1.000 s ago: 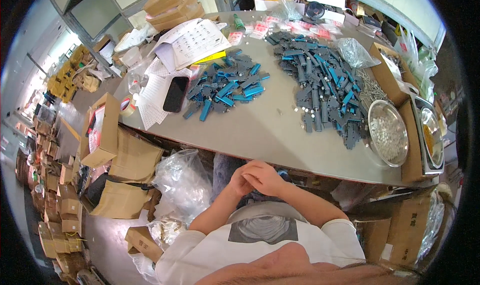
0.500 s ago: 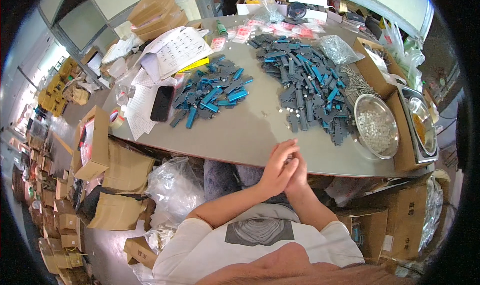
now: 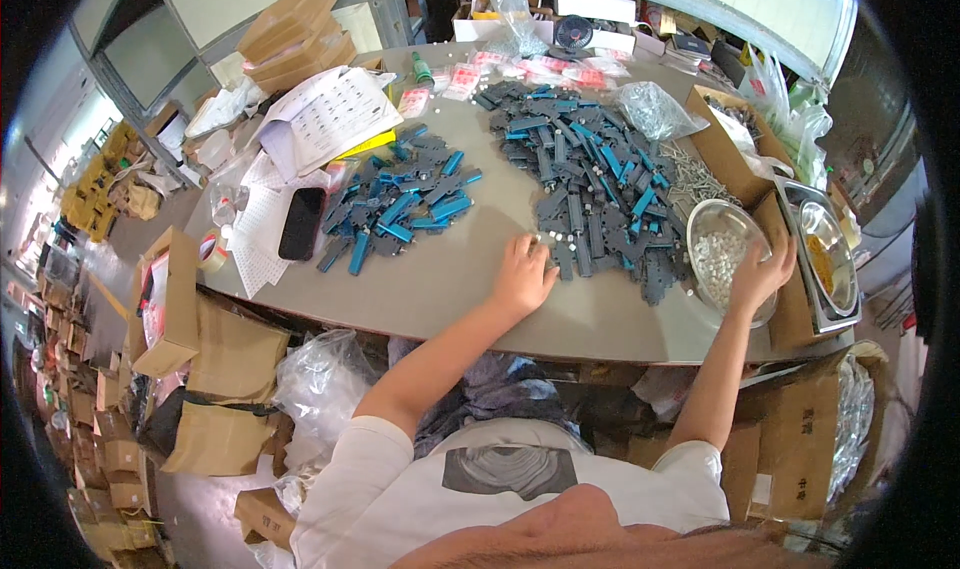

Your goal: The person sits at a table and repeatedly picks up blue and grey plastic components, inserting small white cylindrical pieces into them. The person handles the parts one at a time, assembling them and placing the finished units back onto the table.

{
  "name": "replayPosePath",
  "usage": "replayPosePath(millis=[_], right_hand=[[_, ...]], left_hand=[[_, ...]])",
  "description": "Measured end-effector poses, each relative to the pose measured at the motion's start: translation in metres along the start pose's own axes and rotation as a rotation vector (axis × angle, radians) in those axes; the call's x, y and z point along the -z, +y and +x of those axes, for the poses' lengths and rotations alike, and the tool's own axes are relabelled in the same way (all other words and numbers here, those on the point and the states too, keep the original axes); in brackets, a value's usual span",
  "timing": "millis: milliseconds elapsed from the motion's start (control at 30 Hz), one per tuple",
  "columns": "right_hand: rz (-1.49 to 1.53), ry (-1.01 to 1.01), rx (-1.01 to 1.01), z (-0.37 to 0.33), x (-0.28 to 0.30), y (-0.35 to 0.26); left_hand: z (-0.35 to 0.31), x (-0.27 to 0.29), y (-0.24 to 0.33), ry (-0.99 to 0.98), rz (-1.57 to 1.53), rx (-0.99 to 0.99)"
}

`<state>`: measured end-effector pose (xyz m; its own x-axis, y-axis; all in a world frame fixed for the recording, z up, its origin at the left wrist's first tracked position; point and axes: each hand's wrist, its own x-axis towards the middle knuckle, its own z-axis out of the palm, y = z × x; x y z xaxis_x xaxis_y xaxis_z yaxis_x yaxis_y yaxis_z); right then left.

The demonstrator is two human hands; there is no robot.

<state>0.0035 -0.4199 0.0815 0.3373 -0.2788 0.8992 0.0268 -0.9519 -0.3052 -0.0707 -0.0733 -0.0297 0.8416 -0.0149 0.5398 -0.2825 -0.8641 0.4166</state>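
Note:
On the grey table, my left hand point(image 3: 524, 277) rests with its fingers apart beside a few small white pieces point(image 3: 556, 237), at the near edge of the larger heap of parts. That heap point(image 3: 590, 159) is of dark grey and blue plastic parts. My right hand point(image 3: 762, 277) is over the right side of a round metal bowl point(image 3: 700, 279), thumb and fingers apart. Small white pieces point(image 3: 718, 259) fill the bottom of the bowl. Nothing shows in either hand, though the right fingertips are partly hard to make out.
A smaller heap of similar parts point(image 3: 400, 199) lies left, beside a black phone point(image 3: 302, 224) and printed sheets point(image 3: 325, 114). Screws point(image 3: 700, 179), a clear bag point(image 3: 655, 109), a cardboard box point(image 3: 735, 149) and a metal tray point(image 3: 838, 319) stand right. Cartons crowd the floor.
My hands were together near the table's front edge; they have parted. The left has moved onto the table by the white pieces, the right across to the bowl. The view has shifted slightly.

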Motion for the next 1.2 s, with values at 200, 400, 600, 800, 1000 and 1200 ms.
replayPosePath(millis=[200,400,600,800,1000,1200], right_hand=[[0.669,-0.717,0.279,-0.078,0.011,-0.117],[0.344,-0.894,0.471,-0.155,0.008,-0.17],[0.273,-1.053,0.373,-0.154,0.005,-0.178],[0.692,-1.037,0.123,-0.112,-0.015,-0.152],[0.878,-0.859,-0.186,-0.066,-0.068,-0.146],[0.955,-0.643,-0.339,-0.095,-0.116,-0.122]], left_hand=[[-0.001,-0.012,-0.031,-0.015,0.014,0.055],[0.01,0.019,-0.029,0.054,-0.014,-0.04],[0.011,-0.002,-0.059,0.02,0.105,-0.005],[0.03,0.025,-0.112,0.123,0.31,-0.039],[0.064,0.015,-0.066,-0.015,0.157,-0.074],[0.101,-0.03,-0.002,-0.19,0.112,0.165]])
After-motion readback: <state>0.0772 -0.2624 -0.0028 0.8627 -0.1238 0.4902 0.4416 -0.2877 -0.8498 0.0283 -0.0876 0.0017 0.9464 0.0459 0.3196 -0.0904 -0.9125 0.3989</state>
